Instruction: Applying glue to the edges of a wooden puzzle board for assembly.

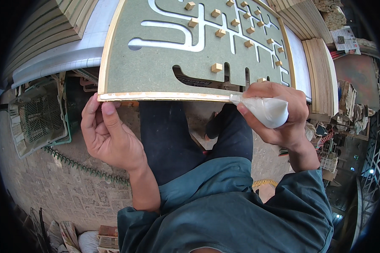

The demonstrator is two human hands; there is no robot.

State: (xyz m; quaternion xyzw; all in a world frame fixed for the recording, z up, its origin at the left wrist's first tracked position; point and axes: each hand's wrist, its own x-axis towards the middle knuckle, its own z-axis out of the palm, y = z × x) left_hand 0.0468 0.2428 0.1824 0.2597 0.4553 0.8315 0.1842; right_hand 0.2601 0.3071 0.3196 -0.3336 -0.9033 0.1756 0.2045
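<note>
Nearest to me are my teal sleeves and dark trousers, with the paved floor (59, 185) below. My left hand (107, 135) is closed on the near left corner of the green board (156, 55), thumb on top and fingers curled under its pale edge strip (164, 96). My right hand (278, 111) is wrapped tight around a soft white glue bag (268, 110), its pointed tip touching the same edge strip towards the right end.

The strip runs left to right just in front of both hands, so its long axis lies across me. The bag's tip is at the right part of it, and my left hand holds the far left end, well apart from the tip.

Further out, the board carries winding cut slots (185, 38) and small wooden blocks (216, 67) dotted over its right half. Beyond it, stacked wooden sheets (320, 71) stand on the right. A green wire crate (36, 116) sits to my left. On the far right lie white printed papers (346, 38) and cluttered packets, too small to make out.
</note>
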